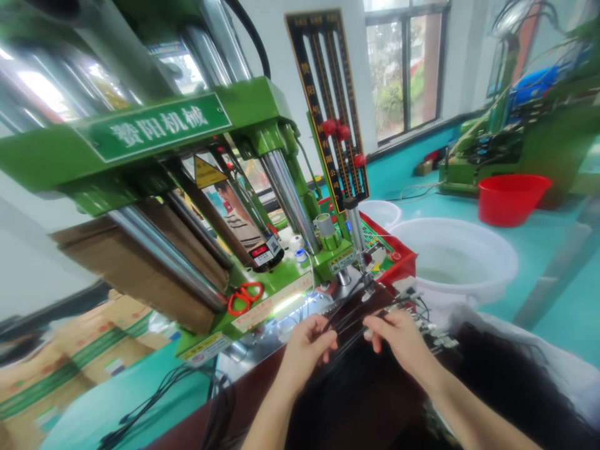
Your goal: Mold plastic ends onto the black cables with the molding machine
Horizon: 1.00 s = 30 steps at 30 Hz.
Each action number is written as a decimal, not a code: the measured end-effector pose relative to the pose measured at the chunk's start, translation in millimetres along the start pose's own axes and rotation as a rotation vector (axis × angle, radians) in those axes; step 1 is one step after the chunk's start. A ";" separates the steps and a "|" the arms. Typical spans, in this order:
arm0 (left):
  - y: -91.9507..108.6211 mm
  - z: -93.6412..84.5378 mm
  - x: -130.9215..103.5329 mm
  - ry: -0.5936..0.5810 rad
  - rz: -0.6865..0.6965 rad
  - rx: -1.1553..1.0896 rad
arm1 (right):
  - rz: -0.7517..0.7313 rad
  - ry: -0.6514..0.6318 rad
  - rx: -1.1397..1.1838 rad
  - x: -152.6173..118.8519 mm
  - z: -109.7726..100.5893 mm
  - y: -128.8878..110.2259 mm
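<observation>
The left hand [315, 339] and right hand [392, 333] pinch thin cables [347, 323] between their fingertips, likely light, bendy, best held near the ends.

The press [255, 106] is coated in glossy green paint over metal, and its columns [290, 200] are polished to a mirror-like shine. Matt brown finish is shown by the cardboard [140, 269], smooth plastic by the red bucket [509, 203], the white tub [469, 244] and the orange-red scissor handles [244, 296]. The black cables [347, 325] are sheathed in smooth, plastic-looking material.
</observation>
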<state>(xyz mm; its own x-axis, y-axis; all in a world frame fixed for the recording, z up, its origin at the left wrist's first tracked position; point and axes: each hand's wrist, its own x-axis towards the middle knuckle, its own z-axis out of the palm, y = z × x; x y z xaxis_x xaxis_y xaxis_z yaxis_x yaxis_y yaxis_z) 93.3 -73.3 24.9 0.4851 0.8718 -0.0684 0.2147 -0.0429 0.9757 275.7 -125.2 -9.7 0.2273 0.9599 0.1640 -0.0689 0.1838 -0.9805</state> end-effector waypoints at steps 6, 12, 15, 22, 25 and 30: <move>-0.6 -4.3 -4.9 0.034 0.022 -0.022 | -0.127 0.252 0.285 -1.3 0.2 4.5; -7.2 -1.4 -4.5 -0.034 0.004 -0.113 | -0.054 0.017 0.411 10.5 -1.8 -4.3; -11.4 1.7 -2.1 -0.051 -0.007 -0.111 | 0.054 -0.158 0.446 13.6 1.4 -1.1; -5.0 7.7 -3.0 -0.027 0.045 0.058 | 0.074 0.005 0.475 14.9 13.3 -2.7; -1.7 9.1 -3.3 0.037 0.079 0.180 | 0.095 0.133 0.543 14.4 12.4 -6.6; 3.1 3.3 -4.3 0.069 0.113 0.312 | 0.104 0.280 0.572 11.6 4.7 -13.5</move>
<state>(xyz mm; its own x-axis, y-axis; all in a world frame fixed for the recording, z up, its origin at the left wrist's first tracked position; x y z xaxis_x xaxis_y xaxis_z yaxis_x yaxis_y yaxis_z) 94.6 -78.8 27.5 0.4646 0.8834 0.0611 0.4173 -0.2793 0.8648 274.7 -115.6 6.0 0.4313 0.9014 -0.0390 -0.5933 0.2508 -0.7649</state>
